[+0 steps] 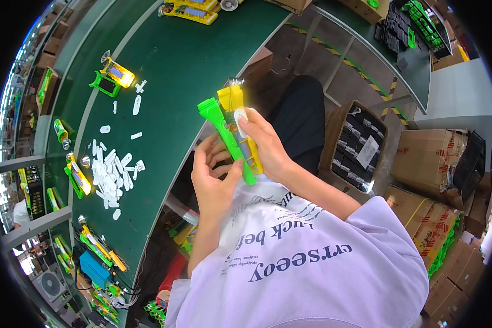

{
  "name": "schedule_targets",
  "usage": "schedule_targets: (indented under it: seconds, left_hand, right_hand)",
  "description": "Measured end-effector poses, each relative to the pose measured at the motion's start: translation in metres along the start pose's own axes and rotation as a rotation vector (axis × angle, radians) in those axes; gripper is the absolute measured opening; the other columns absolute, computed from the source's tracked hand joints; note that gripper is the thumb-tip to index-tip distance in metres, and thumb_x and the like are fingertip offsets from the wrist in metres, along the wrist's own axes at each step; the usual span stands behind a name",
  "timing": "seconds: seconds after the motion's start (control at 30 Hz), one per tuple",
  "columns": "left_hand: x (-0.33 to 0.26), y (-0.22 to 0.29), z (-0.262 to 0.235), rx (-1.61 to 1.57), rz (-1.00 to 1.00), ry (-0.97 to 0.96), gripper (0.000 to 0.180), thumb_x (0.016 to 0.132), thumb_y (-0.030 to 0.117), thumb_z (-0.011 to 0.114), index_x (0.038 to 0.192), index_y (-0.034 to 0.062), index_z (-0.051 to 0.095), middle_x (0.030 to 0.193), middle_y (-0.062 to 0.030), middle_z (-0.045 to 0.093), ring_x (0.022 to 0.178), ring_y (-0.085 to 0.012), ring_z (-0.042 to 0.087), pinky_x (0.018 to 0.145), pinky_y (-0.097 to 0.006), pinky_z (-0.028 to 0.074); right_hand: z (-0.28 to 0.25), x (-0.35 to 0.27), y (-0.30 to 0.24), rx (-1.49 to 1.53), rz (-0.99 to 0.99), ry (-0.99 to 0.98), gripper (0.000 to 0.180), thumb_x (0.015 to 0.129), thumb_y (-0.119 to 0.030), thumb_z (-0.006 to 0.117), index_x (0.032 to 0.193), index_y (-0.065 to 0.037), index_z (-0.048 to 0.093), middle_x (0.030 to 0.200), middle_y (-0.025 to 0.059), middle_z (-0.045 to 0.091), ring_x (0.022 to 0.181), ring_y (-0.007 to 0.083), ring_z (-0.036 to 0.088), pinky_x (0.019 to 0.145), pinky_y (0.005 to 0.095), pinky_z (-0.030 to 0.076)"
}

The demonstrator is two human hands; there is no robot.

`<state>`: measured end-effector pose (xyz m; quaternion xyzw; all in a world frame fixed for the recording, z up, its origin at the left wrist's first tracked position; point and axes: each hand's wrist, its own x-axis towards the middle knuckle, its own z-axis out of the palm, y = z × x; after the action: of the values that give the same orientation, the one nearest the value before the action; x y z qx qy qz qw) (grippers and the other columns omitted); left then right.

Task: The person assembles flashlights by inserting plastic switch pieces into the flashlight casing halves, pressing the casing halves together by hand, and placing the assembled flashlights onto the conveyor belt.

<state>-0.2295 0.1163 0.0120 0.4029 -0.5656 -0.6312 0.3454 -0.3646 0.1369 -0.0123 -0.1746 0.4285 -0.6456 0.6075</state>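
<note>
Just past the near edge of the workbench, my left hand (217, 169) is closed on the lower part of a green flashlight shell (220, 121), thumb along its handle. Right beside it, my right hand (262, 143) grips a yellow flashlight shell (230, 98), with a shiny round reflector at its top end. Under my right thumb lies a small white plastic piece (239, 116) against the yellow shell. The two shells sit side by side, nearly parallel; whether they touch along their whole length I cannot tell. My right fingers are partly hidden behind the yellow shell.
A pile of white plastic pieces (110, 177) lies on the green workbench (164, 71). Beyond it are a yellow flashlight part (119, 74) and a green frame (104, 85). A blue box (95, 269) stands among flashlights at lower left. Cardboard boxes (429, 161) stand at right.
</note>
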Motion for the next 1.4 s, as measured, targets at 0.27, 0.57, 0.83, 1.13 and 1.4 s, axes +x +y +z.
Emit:
schedule_targets:
  seconds: [0.27,0.57,0.83,1.13,1.4]
  left_hand:
    - [0.004,0.001,0.004,0.042,-0.040,0.025,0.059,0.081,-0.010,0.067,0.134,-0.0047,0.040,0.119,-0.0182,0.057,0.099,-0.0177,0.065,0.079,-0.026,0.058]
    - [0.006,-0.012,0.002,-0.104,-0.108,-0.022,0.061,0.079,-0.012,0.070,0.133,-0.0054,0.043,0.125,-0.0202,0.058,0.103,-0.0206,0.065,0.084,-0.030,0.057]
    - [0.003,-0.019,0.001,-0.083,-0.116,0.066,0.062,0.075,-0.016,0.069,0.134,-0.0095,0.049,0.111,-0.0166,0.065,0.092,-0.0172,0.068,0.080,-0.027,0.056]
    - [-0.002,-0.025,0.015,0.488,0.296,0.117,0.067,0.064,0.001,0.080,0.127,0.0004,0.057,0.094,-0.0116,0.063,0.068,-0.0176,0.065,0.060,-0.028,0.054]
    - [0.002,-0.025,0.015,0.781,0.518,-0.041,0.084,0.066,0.014,0.080,0.139,-0.0039,0.042,0.117,-0.0170,0.053,0.099,-0.0315,0.055,0.081,-0.039,0.047]
  right_hand:
    - [0.006,-0.002,0.005,-0.005,-0.070,0.034,0.038,0.103,-0.030,0.050,0.130,-0.003,0.048,0.108,0.0028,0.056,0.100,0.0085,0.052,0.088,0.0261,0.044]
    - [0.001,-0.005,0.014,-0.046,-0.108,-0.036,0.035,0.105,-0.028,0.043,0.130,-0.003,0.048,0.110,0.0029,0.054,0.098,0.0084,0.050,0.086,0.0246,0.042]
    - [-0.009,-0.003,0.026,-0.127,-0.054,-0.075,0.041,0.104,-0.022,0.043,0.140,-0.002,0.041,0.125,0.0052,0.049,0.112,0.0111,0.046,0.097,0.0273,0.037]
    - [-0.007,-0.026,-0.001,-0.394,0.007,0.001,0.066,0.079,0.006,0.053,0.141,-0.005,0.032,0.117,0.0085,0.052,0.106,0.0163,0.056,0.092,0.0299,0.047]
    - [-0.008,-0.019,0.006,-0.443,-0.118,0.172,0.048,0.073,0.005,0.070,0.114,-0.007,0.048,0.097,0.0018,0.055,0.085,0.0114,0.057,0.074,0.0271,0.049]
